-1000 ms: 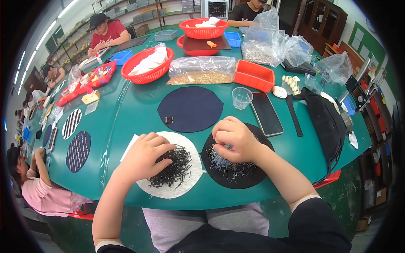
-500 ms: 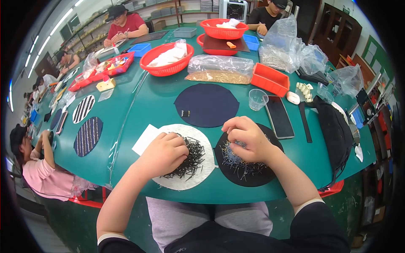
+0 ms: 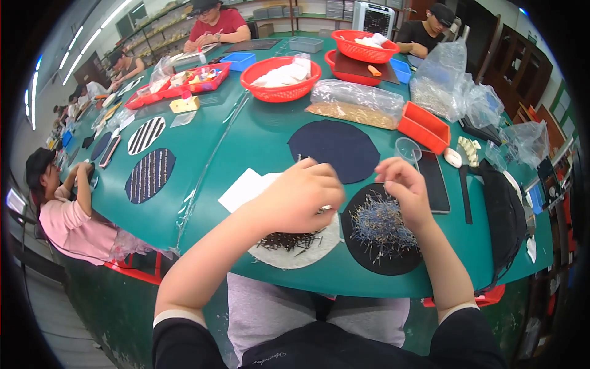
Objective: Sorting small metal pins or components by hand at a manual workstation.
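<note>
My left hand hovers with its fingers curled shut over a white round pad that holds a heap of thin dark sticks. My right hand is raised beside it, fingertips pinched together, above a black round pad strewn with pale thin sticks. The two hands are close together, fingertips toward each other. Whether either pinch holds a stick is hidden.
On the green table lie a dark blue round pad, white paper, a clear cup, a black phone, a red tray and red baskets. A black bag sits right. Other people sit left and opposite.
My left hand has lifted off the dark stick heap and closed, moving toward the right hand. My right hand has risen from the black pad. The view has shifted toward the table.
</note>
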